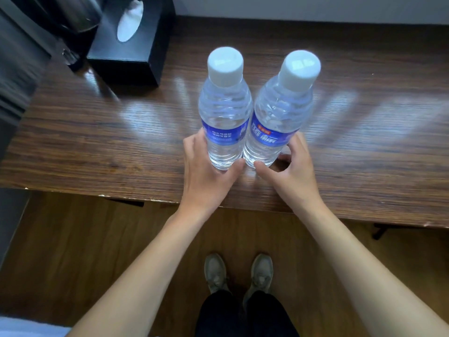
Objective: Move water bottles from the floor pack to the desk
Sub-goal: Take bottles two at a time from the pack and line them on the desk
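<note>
Two clear water bottles with white caps and blue labels stand upright and side by side on the dark wooden desk (97,132). My left hand (206,171) wraps the lower part of the left water bottle (224,110), thumb at its front base. Around the base of the right water bottle (279,113) curls my right hand (291,171), with its thumb and fingertips touching the bottle and a small gap at the palm. The floor pack is out of view.
A black tissue box (136,37) sits at the desk's back left, next to a dark kettle (70,18) and a glass. The wall runs along the desk's far edge. My shoes (239,273) stand on the wooden floor below the desk's front edge.
</note>
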The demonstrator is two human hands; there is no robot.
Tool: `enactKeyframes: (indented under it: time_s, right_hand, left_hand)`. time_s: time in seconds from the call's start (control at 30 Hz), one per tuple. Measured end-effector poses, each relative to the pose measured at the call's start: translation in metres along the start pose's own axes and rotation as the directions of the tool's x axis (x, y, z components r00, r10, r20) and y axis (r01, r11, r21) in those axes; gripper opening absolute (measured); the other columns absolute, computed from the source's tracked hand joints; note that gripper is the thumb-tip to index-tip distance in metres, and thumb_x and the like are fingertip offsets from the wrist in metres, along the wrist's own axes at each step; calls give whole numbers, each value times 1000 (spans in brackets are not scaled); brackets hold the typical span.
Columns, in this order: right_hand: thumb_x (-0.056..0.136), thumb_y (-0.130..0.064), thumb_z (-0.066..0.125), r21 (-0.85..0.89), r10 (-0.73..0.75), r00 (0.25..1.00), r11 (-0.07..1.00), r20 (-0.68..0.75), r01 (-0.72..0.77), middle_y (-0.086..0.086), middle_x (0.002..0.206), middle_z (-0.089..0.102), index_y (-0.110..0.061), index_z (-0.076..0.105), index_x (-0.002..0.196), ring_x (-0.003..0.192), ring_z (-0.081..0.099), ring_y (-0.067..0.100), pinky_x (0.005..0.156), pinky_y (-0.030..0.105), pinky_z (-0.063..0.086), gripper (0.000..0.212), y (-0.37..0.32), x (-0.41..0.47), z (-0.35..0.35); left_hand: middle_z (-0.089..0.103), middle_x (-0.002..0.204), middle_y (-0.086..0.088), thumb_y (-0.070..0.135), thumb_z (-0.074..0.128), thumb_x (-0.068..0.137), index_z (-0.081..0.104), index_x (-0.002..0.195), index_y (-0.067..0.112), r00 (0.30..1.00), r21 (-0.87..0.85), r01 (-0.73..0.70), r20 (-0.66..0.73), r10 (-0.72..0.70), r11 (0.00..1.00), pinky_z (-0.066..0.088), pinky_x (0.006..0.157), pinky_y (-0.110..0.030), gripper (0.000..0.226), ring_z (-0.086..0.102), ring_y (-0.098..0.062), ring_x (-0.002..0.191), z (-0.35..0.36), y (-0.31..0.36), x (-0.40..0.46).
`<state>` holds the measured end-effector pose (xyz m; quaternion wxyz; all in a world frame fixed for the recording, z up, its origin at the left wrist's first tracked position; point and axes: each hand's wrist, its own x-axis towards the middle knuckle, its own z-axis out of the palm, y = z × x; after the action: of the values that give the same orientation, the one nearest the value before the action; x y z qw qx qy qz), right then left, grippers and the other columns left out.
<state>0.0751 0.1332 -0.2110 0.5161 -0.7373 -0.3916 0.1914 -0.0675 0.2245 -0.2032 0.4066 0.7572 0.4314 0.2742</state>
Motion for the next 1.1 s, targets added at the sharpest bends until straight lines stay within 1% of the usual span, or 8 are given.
enactKeyframes:
  time_s: [0.13,0.2,0.4,0.57,0.7,0.83,0.97,1.1]
  right_hand:
    - [57,-47,85,-2,72,996,997,-49,-73,0,118,51,-11,50,125,105,54,-1,82,9,43,84,4,-4,2]
    - [54,-55,84,-15,96,992,995,-78,-98,-2,115,51,-13,50,120,103,55,4,82,13,46,86,4,-5,4]
    - [62,-36,89,-14,87,994,996,-65,-88,-4,111,59,-21,51,114,92,56,-4,73,8,44,67,6,-2,4]
    - [65,-30,89,23,70,998,997,-1,-69,-1,113,64,-16,57,121,101,62,5,84,25,53,67,9,4,-4]
    - [71,-23,86,63,47,995,997,83,-52,-5,118,65,-17,59,128,110,61,8,92,26,52,63,10,7,-11]
    - [73,-22,85,54,43,993,997,107,-49,-9,120,65,-19,60,128,112,60,7,94,30,51,60,12,7,-14]
    - [61,-40,87,2,48,999,999,14,-48,-4,118,56,-16,56,126,106,56,1,83,19,50,76,10,5,-5]
    - [56,-44,90,-57,22,993,998,-113,-28,-3,108,48,-11,52,114,94,52,5,73,11,42,76,7,1,9]
  left_hand:
    - [58,129,0,14,70,79,50,133,12,999,-228,2,46,9,974,47,104,-36,58,55,-17,125,-3,-3,-2]
    - [61,128,1,3,71,80,49,134,12,999,-259,13,35,-4,966,49,101,-32,58,57,-16,122,-3,-3,-4]
    - [59,122,1,35,84,71,48,127,17,996,-133,11,-85,-22,991,53,94,-38,69,60,-16,112,2,-7,-7]
    - [47,109,4,42,87,65,52,117,12,991,-7,11,-134,-12,1000,51,81,-24,70,56,-17,100,5,-4,-2]
    - [42,108,3,57,81,61,56,115,12,993,21,32,-116,-30,999,50,88,-28,74,53,-17,104,7,-3,0]
    - [50,122,1,41,80,74,54,125,12,999,-131,15,-29,-19,991,45,100,-21,65,52,-8,120,6,-5,-3]
    - [62,128,-1,15,81,80,46,135,7,999,-242,21,-27,-28,970,50,103,-40,66,59,-18,122,4,-9,-11]
    - [63,129,-1,22,83,78,49,135,12,995,-250,27,-87,-50,968,48,105,-42,68,59,-19,123,5,-10,-16]
